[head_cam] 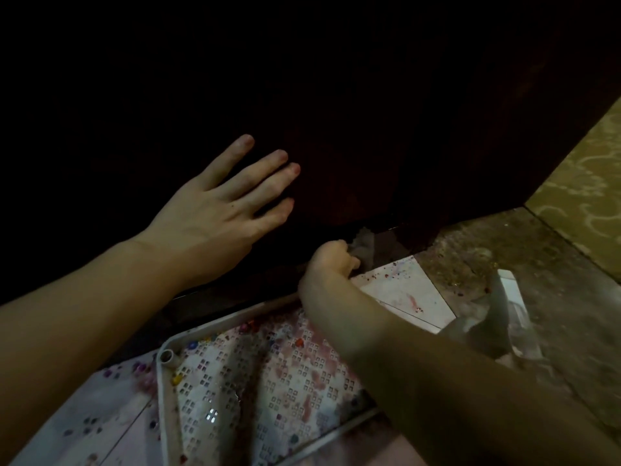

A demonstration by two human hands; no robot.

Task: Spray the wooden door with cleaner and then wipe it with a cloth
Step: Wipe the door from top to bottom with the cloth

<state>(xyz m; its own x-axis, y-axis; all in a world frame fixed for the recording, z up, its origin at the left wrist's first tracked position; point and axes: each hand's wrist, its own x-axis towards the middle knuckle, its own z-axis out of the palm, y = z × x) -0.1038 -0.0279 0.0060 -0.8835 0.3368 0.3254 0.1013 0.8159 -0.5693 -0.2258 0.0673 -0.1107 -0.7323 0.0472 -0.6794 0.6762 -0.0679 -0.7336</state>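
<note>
Wooden door (336, 95): left hand (218, 210) flat, right hand (331, 260) fingers gripping cloth (364, 247).

door (336, 95): dark wood, smooth, faint sheen near its bottom edge
cloth (364, 247): grey fabric, soft and crumpled, matt
tray (160, 375): pale plastic, perforated, stained reddish, wet-looking shine
floor (537, 257): speckled stone, dull and gritty
floor tile (403, 290): pale, smooth, spattered red
wall (584, 183): yellowish, patterned, matt
bag (497, 317): thin translucent plastic, crinkled
</note>
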